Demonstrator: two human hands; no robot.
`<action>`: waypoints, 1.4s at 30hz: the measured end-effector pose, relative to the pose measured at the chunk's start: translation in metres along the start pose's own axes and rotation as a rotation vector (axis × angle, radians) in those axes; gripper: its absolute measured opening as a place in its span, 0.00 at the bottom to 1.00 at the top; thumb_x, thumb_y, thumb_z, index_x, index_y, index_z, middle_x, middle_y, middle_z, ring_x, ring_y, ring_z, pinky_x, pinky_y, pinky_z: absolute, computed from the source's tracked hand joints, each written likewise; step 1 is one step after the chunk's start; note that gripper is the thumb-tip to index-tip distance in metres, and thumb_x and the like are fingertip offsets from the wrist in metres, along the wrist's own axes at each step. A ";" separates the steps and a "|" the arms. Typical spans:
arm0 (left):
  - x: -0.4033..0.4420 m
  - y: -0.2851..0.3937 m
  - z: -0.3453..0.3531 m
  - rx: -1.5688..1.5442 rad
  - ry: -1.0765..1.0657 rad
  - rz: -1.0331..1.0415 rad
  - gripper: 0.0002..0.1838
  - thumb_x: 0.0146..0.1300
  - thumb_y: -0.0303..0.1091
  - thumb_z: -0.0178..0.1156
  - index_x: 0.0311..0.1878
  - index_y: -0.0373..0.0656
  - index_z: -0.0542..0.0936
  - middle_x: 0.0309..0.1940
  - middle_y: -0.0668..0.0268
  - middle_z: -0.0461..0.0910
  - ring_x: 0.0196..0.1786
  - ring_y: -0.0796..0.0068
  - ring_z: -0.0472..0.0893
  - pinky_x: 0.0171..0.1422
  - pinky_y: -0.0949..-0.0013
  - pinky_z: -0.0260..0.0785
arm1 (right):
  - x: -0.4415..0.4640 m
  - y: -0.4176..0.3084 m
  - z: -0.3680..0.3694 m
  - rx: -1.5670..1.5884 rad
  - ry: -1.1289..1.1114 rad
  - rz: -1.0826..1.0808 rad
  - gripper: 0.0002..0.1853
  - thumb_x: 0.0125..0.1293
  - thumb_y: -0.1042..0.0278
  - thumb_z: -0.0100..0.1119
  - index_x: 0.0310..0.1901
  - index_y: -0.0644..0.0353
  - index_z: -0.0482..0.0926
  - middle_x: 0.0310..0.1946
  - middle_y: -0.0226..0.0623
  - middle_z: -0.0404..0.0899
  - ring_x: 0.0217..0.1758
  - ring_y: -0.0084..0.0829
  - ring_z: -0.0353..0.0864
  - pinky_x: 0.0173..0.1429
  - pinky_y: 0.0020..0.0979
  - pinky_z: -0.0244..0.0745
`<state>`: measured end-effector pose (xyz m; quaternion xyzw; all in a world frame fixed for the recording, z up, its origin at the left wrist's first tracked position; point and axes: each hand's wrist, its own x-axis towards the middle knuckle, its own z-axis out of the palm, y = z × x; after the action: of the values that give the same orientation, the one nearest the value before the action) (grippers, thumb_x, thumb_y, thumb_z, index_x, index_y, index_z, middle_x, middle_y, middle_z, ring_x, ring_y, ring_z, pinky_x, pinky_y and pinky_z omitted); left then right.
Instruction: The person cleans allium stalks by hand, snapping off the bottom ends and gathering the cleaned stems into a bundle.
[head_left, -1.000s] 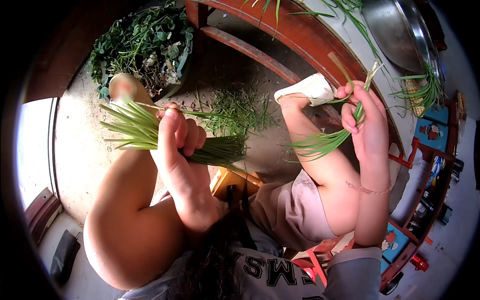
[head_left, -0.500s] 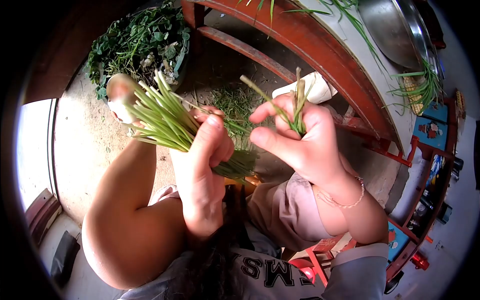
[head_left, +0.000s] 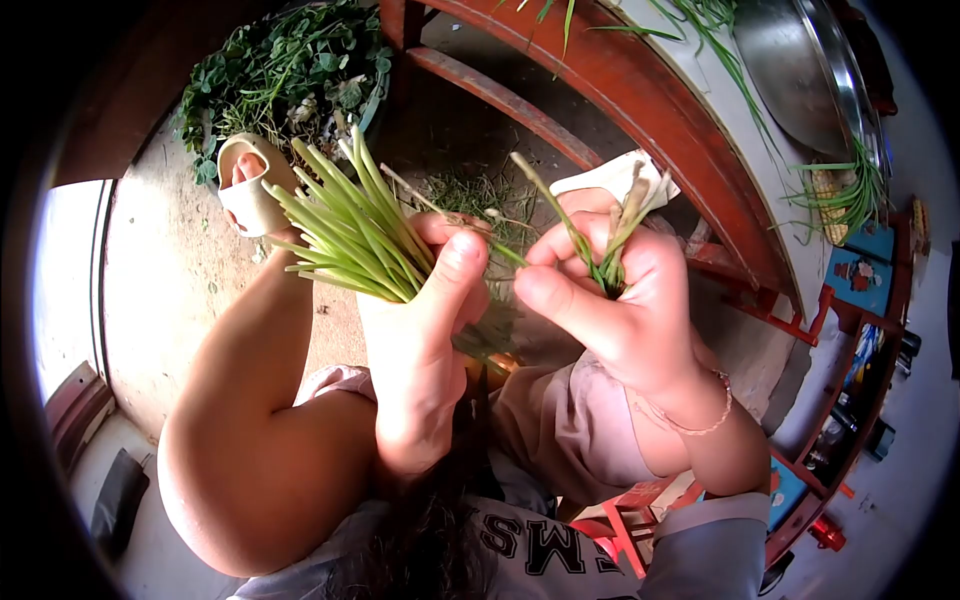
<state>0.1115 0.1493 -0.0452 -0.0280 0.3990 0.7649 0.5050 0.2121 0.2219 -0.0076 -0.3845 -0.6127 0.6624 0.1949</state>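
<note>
My left hand (head_left: 425,310) is closed around a bunch of chives (head_left: 355,225), the pale cut ends fanning up and to the left. A thin brownish stalk (head_left: 440,208) sticks out sideways from the bunch toward my other hand. Closed too, my right hand (head_left: 630,310) pinches the green end of a strand between thumb and forefinger. Several withered stalk pieces (head_left: 615,235) are tucked in its curled fingers, pointing up. The lower part of the bunch is mostly hidden behind my left hand.
A tub of leafy greens (head_left: 290,80) stands at the upper left, near my sandalled foot (head_left: 250,185). Trimmings (head_left: 470,195) litter the floor. At right, the red-edged table (head_left: 740,170) bears a metal basin (head_left: 800,70), loose chives (head_left: 850,190) and corn (head_left: 828,205).
Both hands have shifted slightly to the right. My right thumb and forefinger have come together on the strand, and the bunch stands a little more upright.
</note>
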 end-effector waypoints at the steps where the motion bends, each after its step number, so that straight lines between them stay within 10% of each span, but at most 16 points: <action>1: 0.000 0.000 0.001 -0.001 0.002 0.001 0.07 0.49 0.26 0.58 0.30 0.39 0.70 0.19 0.71 0.68 0.17 0.87 0.59 0.20 0.82 0.48 | 0.000 -0.001 -0.001 -0.001 -0.002 0.000 0.03 0.51 0.77 0.57 0.25 0.63 0.73 0.13 0.16 0.62 0.16 0.07 0.55 0.19 0.13 0.47; 13: 0.006 -0.008 0.002 0.479 0.117 0.336 0.07 0.56 0.32 0.53 0.29 0.38 0.71 0.12 0.75 0.58 0.13 0.87 0.55 0.17 0.81 0.45 | 0.000 -0.003 -0.006 0.123 0.017 0.065 0.04 0.53 0.74 0.55 0.24 0.63 0.72 0.15 0.21 0.67 0.19 0.10 0.61 0.22 0.13 0.56; 21: -0.001 -0.007 -0.001 0.281 0.071 0.380 0.07 0.50 0.30 0.60 0.29 0.38 0.74 0.24 0.70 0.71 0.24 0.85 0.65 0.29 0.84 0.56 | -0.002 -0.002 -0.005 0.118 0.003 0.068 0.04 0.53 0.75 0.55 0.24 0.63 0.71 0.16 0.20 0.66 0.18 0.09 0.59 0.22 0.13 0.53; 42: -0.003 0.007 0.004 0.441 -0.146 0.130 0.03 0.49 0.23 0.57 0.29 0.35 0.75 0.23 0.69 0.73 0.27 0.82 0.71 0.31 0.79 0.63 | -0.002 -0.005 -0.002 0.198 -0.020 0.091 0.04 0.54 0.75 0.53 0.25 0.62 0.69 0.15 0.19 0.64 0.17 0.09 0.58 0.20 0.13 0.52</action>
<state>0.1091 0.1483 -0.0373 0.1640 0.5196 0.6903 0.4760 0.2136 0.2225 -0.0019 -0.3844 -0.5279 0.7317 0.1955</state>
